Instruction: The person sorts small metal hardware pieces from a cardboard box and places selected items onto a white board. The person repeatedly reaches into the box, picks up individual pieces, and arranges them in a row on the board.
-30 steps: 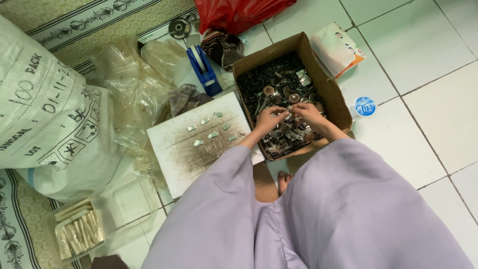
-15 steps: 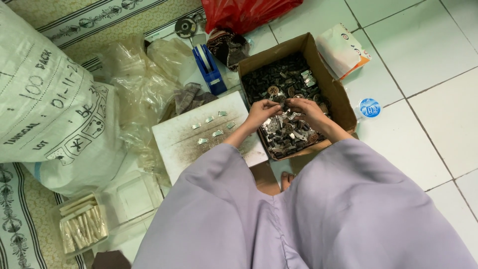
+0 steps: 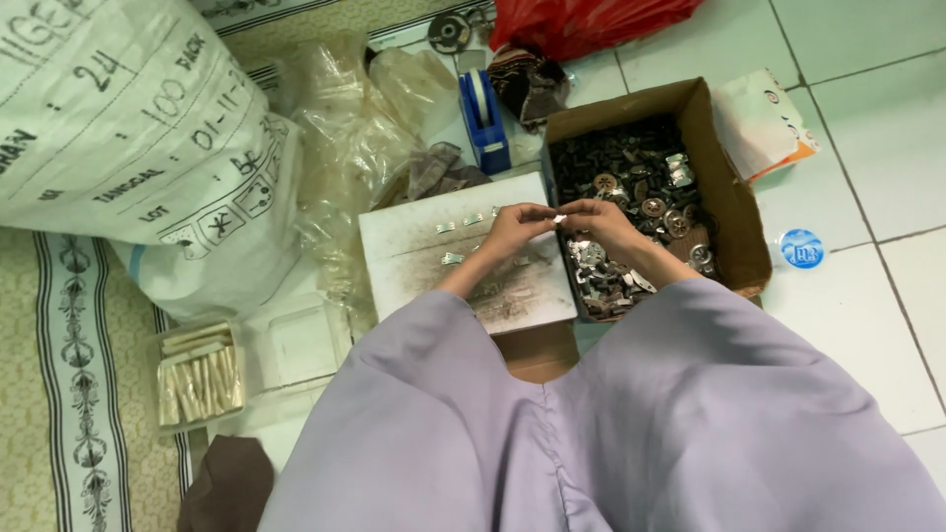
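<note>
1. Both hands have lifted out of the cardboard box since half a second ago and now meet above its left wall, where earlier they were down among the metal parts.
2. Head view: the left hand and right hand are fingertip to fingertip, each pinched nearly closed on one small silvery metal piece held between them.
3. Head view: that piece sits at the picture's centre, just above the seam between the box and the white board at its 9 o'clock.
4. Head view: a few small silvery pieces lie in a row on the board.
5. Head view: a blue tape dispenser stands at 11 o'clock from the hands, crumpled clear plastic bags at 10 o'clock, and a large white printed sack farther out at 9 o'clock, all on the tiled floor.
</note>
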